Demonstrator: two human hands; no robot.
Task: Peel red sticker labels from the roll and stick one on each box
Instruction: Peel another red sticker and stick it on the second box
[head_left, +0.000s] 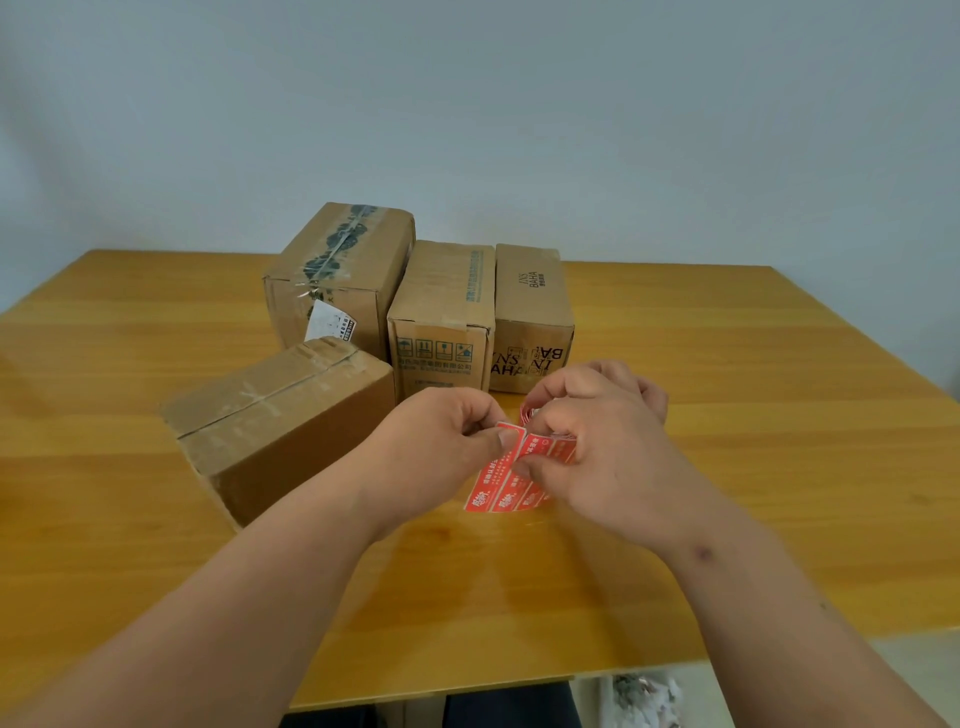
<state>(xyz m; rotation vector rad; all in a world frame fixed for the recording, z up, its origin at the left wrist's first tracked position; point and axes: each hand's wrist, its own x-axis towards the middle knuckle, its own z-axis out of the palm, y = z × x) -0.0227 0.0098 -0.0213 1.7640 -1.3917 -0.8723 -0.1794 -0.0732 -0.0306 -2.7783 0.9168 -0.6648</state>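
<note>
Several cardboard boxes stand on the wooden table (727, 467): a near left box (280, 421), a tall taped box (337, 270) behind it, a middle box (441, 312) and a right box (532, 306) printed BAHA. None shows a red sticker. Above the table in front of them, my right hand (602, 447) grips the roll of red sticker labels (530, 462), mostly hidden under its fingers. My left hand (441, 447) pinches the top corner of one red sticker (491, 480) at the strip's left end, its lower part lifted away from the strip.
The table's near edge runs below my forearms, with dark trousers and crumpled white material on the floor under it. A plain pale wall stands behind the table. Bare wood lies to the right of the boxes and in front of my hands.
</note>
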